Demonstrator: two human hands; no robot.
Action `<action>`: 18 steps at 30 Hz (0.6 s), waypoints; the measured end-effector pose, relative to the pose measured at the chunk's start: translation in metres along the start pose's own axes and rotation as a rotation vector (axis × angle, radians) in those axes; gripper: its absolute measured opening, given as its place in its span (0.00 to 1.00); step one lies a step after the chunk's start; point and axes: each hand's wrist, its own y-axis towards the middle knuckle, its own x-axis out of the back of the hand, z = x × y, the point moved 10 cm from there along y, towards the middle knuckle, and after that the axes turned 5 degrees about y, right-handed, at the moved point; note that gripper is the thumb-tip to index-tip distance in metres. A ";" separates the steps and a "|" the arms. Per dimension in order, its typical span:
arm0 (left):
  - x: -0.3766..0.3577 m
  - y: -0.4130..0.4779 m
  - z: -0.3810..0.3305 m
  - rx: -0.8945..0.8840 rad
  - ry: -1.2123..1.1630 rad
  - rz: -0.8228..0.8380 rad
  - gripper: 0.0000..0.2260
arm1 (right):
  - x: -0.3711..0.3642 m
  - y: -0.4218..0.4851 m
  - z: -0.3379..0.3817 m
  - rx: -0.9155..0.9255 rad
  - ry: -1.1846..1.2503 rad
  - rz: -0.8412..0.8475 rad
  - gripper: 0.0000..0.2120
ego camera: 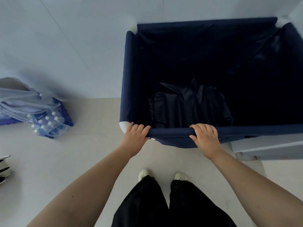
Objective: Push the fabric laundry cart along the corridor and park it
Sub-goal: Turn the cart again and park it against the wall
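The navy fabric laundry cart [129, 76] stands in front of me, its far rim against a white wall. Dark folded bags or cloth [188, 105] lie at its bottom. My left hand [136, 135] grips the near rim close to the white left corner joint. My right hand [205, 136] is closed over the same near rim, further right. Both arms reach straight forward, and my feet in pale shoes stand just behind the cart.
A shrink-wrapped pack of water bottles [49, 123] with a grey-blue garment [21, 100] draped on it sits on the floor at the left. A pale box or low unit [268, 148] touches the cart's near right side. Shoes [4, 171] lie at the far left edge.
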 end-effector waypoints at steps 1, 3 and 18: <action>-0.003 0.003 0.000 -0.045 -0.009 0.022 0.20 | 0.001 0.000 0.000 -0.011 0.004 -0.006 0.18; -0.005 0.003 0.003 -0.084 -0.018 0.031 0.21 | 0.003 0.000 0.004 -0.008 0.001 -0.022 0.18; -0.009 0.003 -0.004 0.023 0.034 0.159 0.21 | -0.004 0.001 -0.007 -0.052 0.087 0.119 0.17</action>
